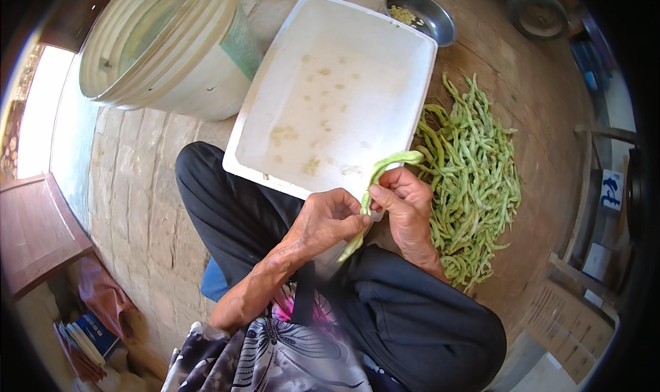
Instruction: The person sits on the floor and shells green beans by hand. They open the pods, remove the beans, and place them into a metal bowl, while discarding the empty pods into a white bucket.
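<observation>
A long green bean pod (379,173) is pinched between both hands over the near right corner of a white foam box (241,129). My left hand (330,214) grips its lower stretch between thumb and fingers. Higher up, my right hand (405,198) has the pod between thumb and forefinger, and its curved tip sticks out past the fingers. Pale green pieces (283,134) lie scattered on the floor of the box, seemingly in shallow water. To the right of my right hand spreads a large heap of green bean pods (469,185) on the ground.
A steel bowl (438,28) with pale beans (402,14) stands beyond the box. A big whitish plastic bucket (180,85) is at its left. Farther right sit a dark round basin (539,13) and a cardboard box (567,325). Brick paving (149,185) covers the left floor.
</observation>
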`<state>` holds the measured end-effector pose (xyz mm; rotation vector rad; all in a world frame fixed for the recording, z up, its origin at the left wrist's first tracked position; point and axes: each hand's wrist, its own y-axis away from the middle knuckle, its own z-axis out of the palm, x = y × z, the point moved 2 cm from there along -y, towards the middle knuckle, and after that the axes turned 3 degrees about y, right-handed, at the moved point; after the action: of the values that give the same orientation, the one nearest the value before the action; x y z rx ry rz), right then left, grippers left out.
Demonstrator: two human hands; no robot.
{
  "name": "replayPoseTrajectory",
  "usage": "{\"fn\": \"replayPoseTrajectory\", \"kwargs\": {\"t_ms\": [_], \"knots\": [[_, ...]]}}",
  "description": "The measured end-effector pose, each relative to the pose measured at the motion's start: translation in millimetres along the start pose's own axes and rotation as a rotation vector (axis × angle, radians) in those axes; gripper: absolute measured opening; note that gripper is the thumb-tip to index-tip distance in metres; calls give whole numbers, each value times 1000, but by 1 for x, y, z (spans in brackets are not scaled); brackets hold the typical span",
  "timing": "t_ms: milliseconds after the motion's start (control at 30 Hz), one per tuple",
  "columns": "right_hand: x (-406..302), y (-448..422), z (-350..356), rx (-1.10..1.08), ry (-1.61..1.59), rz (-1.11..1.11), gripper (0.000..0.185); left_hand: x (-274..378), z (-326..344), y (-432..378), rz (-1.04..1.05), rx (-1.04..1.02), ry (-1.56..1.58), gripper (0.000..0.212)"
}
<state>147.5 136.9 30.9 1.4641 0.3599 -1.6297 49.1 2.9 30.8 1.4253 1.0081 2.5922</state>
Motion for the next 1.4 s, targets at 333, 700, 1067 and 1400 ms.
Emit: {"fn": "replayPoseTrajectory", "kwargs": {"t_ms": [333, 700, 1067, 1400], "knots": [[15, -9, -47, 233, 237, -80, 16, 116, -44, 27, 586, 468, -196, 14], [72, -49, -155, 346, 1744, -393, 21, 232, -115, 79, 1167, 1164, -461, 39], [46, -39, -145, 328, 1555, -527, 16, 140, -109, 69, 1014, 908, -310, 25], [-70, 39, -124, 643, 576, -530, 21, 71, -51, 32, 583, 552, -190, 20]]}}
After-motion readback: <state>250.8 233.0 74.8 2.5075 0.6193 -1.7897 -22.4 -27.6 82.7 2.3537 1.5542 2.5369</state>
